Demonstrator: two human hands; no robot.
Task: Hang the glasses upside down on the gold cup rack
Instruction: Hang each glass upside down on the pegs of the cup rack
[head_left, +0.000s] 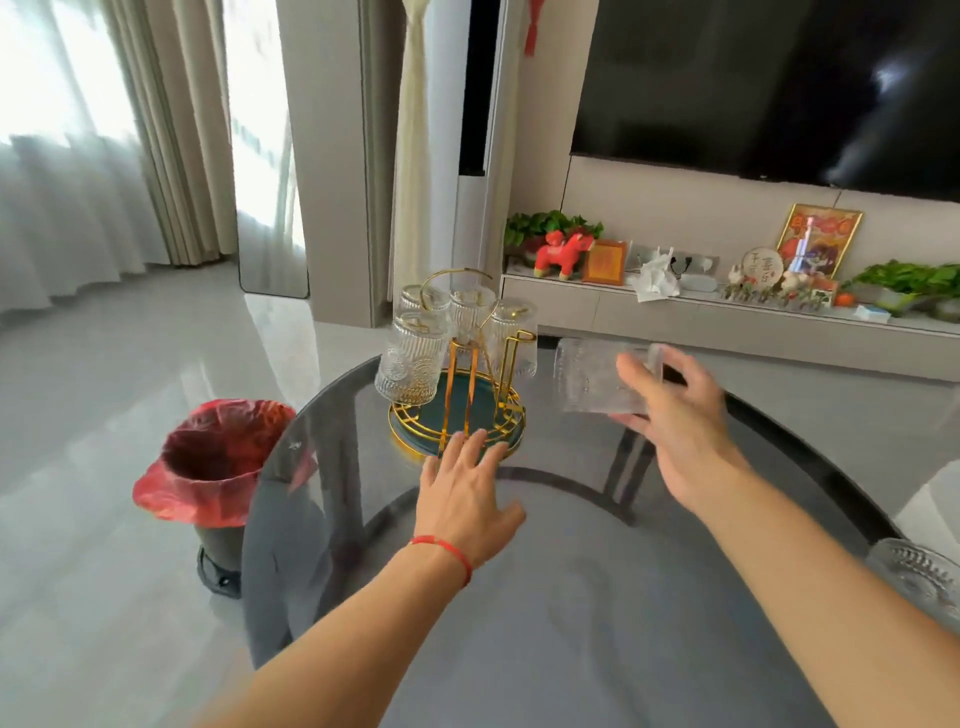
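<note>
The gold cup rack (467, 384) stands on a dark green round base at the far side of the smoked glass table (545, 597). Several ribbed clear glasses hang upside down on its arms, the nearest one (410, 358) at the left. One gold arm (514, 358) on the right side is bare. My right hand (675, 415) holds a ribbed glass (592, 379) on its side, to the right of the rack. My left hand (467, 488) lies flat with fingers spread, its fingertips touching the rack's front rim.
Another ribbed glass (919, 577) sits at the table's right edge. A bin with a red bag (218, 462) stands on the floor left of the table. Beyond are a TV cabinet (727, 312) with ornaments and a tall grey unit (478, 208).
</note>
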